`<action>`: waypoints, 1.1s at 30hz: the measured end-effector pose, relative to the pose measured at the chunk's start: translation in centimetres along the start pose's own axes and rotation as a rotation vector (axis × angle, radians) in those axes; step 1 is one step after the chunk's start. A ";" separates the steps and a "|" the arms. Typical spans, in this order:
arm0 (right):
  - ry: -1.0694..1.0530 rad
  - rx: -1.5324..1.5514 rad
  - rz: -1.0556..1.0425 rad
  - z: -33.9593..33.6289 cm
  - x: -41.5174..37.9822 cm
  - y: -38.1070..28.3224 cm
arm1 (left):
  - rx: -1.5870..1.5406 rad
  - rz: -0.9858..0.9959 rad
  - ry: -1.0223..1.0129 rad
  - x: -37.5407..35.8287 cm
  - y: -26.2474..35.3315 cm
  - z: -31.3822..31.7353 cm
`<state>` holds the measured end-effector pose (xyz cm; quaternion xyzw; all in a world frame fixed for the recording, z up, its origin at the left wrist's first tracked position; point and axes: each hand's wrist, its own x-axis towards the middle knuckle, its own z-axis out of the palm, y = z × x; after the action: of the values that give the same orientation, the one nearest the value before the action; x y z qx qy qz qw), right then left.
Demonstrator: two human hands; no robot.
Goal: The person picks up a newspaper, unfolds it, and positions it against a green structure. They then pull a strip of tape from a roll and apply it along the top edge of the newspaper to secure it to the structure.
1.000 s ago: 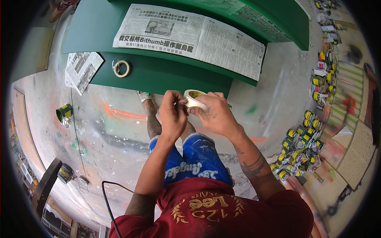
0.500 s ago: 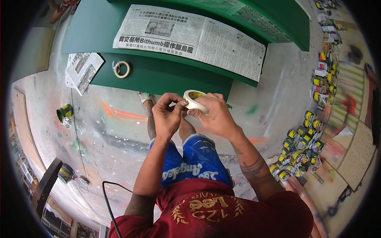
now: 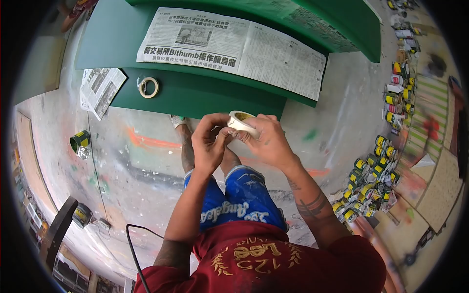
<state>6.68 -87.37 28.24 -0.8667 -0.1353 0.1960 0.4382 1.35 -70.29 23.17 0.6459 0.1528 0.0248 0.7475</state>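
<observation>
In front of my body I have a roll of cream masking tape (image 3: 236, 126), with its core facing up. My right hand (image 3: 267, 139) is closed around the roll's right side. The fingers and thumb of my left hand (image 3: 210, 141) are pinched at its near left edge, thumbs nearly meeting there. Whether a tape end is lifted is hidden. Beyond my hands, an open newspaper sheet (image 3: 273, 56) lies along a green panel (image 3: 195, 73). A second tape roll (image 3: 157, 88) lies on the lower green surface.
Folded newspapers (image 3: 102, 90) lie left of the green piece. An open paint can (image 3: 79, 140) stands on the stained floor. Many cans (image 3: 369, 180) crowd the right side. A black cable (image 3: 131, 244) hangs by my left arm. Part of another person (image 3: 73, 17) shows top left.
My left hand has shifted slightly right, bringing its thumb closer to my right thumb at the roll's edge. The roll has turned a little. The view has moved slightly.
</observation>
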 end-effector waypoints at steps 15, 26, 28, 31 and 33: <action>-0.038 0.033 0.007 0.5 0.3 0.1 | 0.459 0.092 -0.095 0.5 0.2 0.0; -0.066 0.291 0.200 -0.8 0.4 1.0 | -0.109 -0.196 -0.110 0.4 0.2 -0.2; -0.083 0.295 0.211 -0.7 0.4 1.1 | -0.069 -0.143 -0.109 0.3 0.1 -0.1; -0.108 0.362 0.250 -0.6 0.2 1.0 | 0.013 -0.053 -0.062 0.2 0.5 0.4; -0.115 0.424 0.277 -0.6 0.1 0.8 | 0.023 -0.040 -0.028 0.1 0.5 0.5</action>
<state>7.09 -88.21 27.86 -0.7532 0.0041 0.3273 0.5706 1.63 -70.67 23.66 0.6515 0.1555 -0.0010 0.7426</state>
